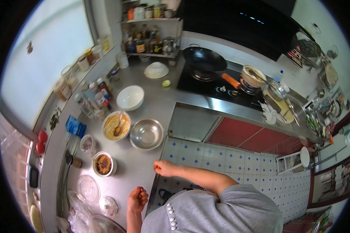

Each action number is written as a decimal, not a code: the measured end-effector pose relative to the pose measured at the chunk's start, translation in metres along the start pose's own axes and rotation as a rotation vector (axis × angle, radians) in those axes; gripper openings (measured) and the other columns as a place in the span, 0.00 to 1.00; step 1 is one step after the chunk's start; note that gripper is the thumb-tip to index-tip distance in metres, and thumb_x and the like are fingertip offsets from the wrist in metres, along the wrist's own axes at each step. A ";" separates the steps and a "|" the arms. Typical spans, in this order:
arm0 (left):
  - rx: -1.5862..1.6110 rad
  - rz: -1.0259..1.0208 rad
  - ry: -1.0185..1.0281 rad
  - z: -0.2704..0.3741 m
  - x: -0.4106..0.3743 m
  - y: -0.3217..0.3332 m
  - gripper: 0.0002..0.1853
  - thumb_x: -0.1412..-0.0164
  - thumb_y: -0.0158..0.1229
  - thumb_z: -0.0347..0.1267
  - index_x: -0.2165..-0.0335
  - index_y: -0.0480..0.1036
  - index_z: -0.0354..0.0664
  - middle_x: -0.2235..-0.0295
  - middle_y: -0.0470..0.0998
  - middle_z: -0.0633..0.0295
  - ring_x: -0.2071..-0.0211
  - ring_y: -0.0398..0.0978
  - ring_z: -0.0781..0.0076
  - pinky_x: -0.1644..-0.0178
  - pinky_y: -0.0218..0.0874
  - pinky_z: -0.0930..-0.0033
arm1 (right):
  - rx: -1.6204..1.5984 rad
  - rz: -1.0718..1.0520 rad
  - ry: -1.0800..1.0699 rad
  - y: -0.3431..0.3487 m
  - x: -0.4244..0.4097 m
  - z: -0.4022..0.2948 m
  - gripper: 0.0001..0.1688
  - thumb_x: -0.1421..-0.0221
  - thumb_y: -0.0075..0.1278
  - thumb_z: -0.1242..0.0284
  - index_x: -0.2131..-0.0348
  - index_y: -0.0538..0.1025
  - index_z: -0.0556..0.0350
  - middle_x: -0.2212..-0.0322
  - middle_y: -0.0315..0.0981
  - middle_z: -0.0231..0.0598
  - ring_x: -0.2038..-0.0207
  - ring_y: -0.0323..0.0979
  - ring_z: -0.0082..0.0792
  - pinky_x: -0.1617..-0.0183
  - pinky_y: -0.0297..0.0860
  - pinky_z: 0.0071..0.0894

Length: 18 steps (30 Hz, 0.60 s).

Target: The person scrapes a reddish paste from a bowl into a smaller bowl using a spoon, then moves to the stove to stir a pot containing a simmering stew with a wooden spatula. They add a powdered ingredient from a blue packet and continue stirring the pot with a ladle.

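Observation:
My left hand (137, 199) is curled over the steel counter near its front edge, right of a white lidded container (108, 206). My right hand (164, 168) is loosely curled beside the counter edge, below a steel mixing bowl (147, 134). Whether either hand holds something small is not visible. A white bowl (108, 114) with yellow-orange residue and a spoon (118, 128) sits left of the steel bowl. A white bowl (130, 98) stands behind them. Nearer the left hand are a tub of brown sauce (114, 167) and a clear round lid (88, 188).
A black wok (204, 59) and a clay pot (252, 76) stand on the stove. Bottles (104, 88) and a blue packet (75, 126) line the window side. Plastic bags (78, 214) lie at lower left. A cleaver and cutting board (286, 113) sit at right.

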<state>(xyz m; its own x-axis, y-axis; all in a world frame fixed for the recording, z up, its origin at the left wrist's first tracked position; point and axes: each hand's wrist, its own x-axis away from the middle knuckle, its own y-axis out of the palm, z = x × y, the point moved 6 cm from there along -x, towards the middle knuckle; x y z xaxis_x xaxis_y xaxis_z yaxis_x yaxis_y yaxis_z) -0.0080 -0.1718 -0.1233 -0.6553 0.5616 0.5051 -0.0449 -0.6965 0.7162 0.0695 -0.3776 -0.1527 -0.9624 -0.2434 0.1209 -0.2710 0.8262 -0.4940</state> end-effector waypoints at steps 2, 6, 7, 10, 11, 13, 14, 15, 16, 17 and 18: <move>-0.012 0.088 -0.089 -0.022 -0.007 0.028 0.11 0.36 0.47 0.36 0.73 0.67 0.45 0.84 0.55 0.72 0.86 0.48 0.82 0.86 0.37 0.78 | 0.029 -0.048 -0.099 -0.016 0.027 0.005 0.10 0.50 0.47 0.69 0.69 0.74 0.55 0.73 0.77 0.45 0.67 0.75 0.48 0.63 0.69 0.45; -0.152 0.059 -0.187 -0.073 -0.039 0.079 0.10 0.35 0.43 0.33 0.72 0.65 0.43 0.85 0.54 0.72 0.87 0.48 0.82 0.87 0.37 0.79 | 0.155 -0.125 0.047 -0.068 0.101 0.056 0.10 0.50 0.47 0.69 0.68 0.74 0.55 0.69 0.76 0.47 0.63 0.74 0.48 0.62 0.68 0.47; -0.187 0.079 -0.227 -0.086 -0.048 0.096 0.10 0.34 0.42 0.32 0.72 0.64 0.43 0.84 0.54 0.72 0.86 0.48 0.82 0.87 0.37 0.78 | 0.160 -0.115 0.100 -0.078 0.120 0.091 0.11 0.50 0.47 0.69 0.67 0.74 0.54 0.68 0.76 0.47 0.63 0.74 0.48 0.62 0.68 0.47; -0.274 0.093 -0.334 -0.131 -0.078 0.154 0.10 0.34 0.40 0.30 0.72 0.62 0.41 0.83 0.54 0.71 0.84 0.49 0.82 0.83 0.39 0.78 | 0.129 -0.024 0.384 -0.127 0.215 0.187 0.11 0.52 0.49 0.68 0.69 0.76 0.54 0.74 0.76 0.46 0.68 0.75 0.46 0.65 0.68 0.44; -0.314 0.086 -0.383 -0.149 -0.092 0.171 0.09 0.34 0.40 0.30 0.71 0.62 0.41 0.82 0.54 0.71 0.84 0.49 0.82 0.82 0.40 0.78 | 0.094 -0.093 0.500 -0.142 0.253 0.221 0.10 0.52 0.49 0.68 0.76 0.77 0.56 0.79 0.75 0.46 0.72 0.75 0.45 0.68 0.68 0.44; -0.367 0.059 -0.424 -0.179 -0.119 0.220 0.08 0.34 0.40 0.30 0.70 0.62 0.40 0.82 0.55 0.70 0.84 0.50 0.81 0.82 0.41 0.78 | 0.248 0.024 0.441 -0.164 0.335 0.300 0.13 0.53 0.49 0.66 0.80 0.78 0.56 0.78 0.76 0.47 0.72 0.75 0.47 0.68 0.69 0.45; -0.406 0.047 -0.447 -0.196 -0.133 0.241 0.08 0.34 0.40 0.29 0.70 0.62 0.40 0.82 0.56 0.70 0.83 0.50 0.81 0.82 0.42 0.78 | 0.222 0.056 0.646 -0.177 0.384 0.334 0.09 0.56 0.52 0.68 0.78 0.80 0.53 0.78 0.77 0.45 0.75 0.77 0.40 0.66 0.72 0.41; -0.457 0.020 -0.480 -0.215 -0.150 0.266 0.07 0.34 0.40 0.29 0.70 0.62 0.39 0.81 0.56 0.69 0.83 0.51 0.80 0.81 0.43 0.78 | 0.415 0.179 0.705 -0.181 0.437 0.373 0.09 0.58 0.52 0.68 0.79 0.80 0.51 0.77 0.77 0.45 0.71 0.77 0.42 0.66 0.72 0.42; -0.500 0.011 -0.500 -0.230 -0.163 0.282 0.07 0.34 0.40 0.29 0.69 0.63 0.39 0.81 0.57 0.68 0.83 0.51 0.80 0.81 0.44 0.78 | 0.522 0.157 0.856 -0.191 0.477 0.379 0.09 0.59 0.52 0.67 0.79 0.81 0.51 0.78 0.77 0.45 0.68 0.77 0.43 0.65 0.72 0.41; -0.526 -0.006 -0.513 -0.246 -0.174 0.302 0.07 0.35 0.40 0.29 0.69 0.63 0.39 0.81 0.58 0.68 0.82 0.52 0.79 0.81 0.45 0.77 | 0.536 0.012 0.849 -0.194 0.513 0.387 0.12 0.58 0.52 0.64 0.76 0.81 0.51 0.75 0.77 0.46 0.67 0.76 0.46 0.63 0.72 0.42; -0.550 -0.028 -0.530 -0.264 -0.184 0.321 0.07 0.35 0.41 0.29 0.69 0.63 0.39 0.80 0.58 0.67 0.82 0.52 0.78 0.80 0.46 0.76 | 0.546 -0.135 0.844 -0.195 0.549 0.395 0.15 0.57 0.53 0.61 0.73 0.81 0.50 0.72 0.78 0.48 0.65 0.76 0.48 0.60 0.72 0.42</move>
<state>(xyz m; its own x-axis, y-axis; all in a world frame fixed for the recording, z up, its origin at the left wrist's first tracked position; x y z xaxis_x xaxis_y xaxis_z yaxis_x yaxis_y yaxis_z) -0.1007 -0.6165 -0.1138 -0.2052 0.6249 0.7533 -0.5161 -0.7230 0.4592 -0.3983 -0.8725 -0.3300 -0.6820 0.2957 0.6689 -0.5353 0.4214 -0.7320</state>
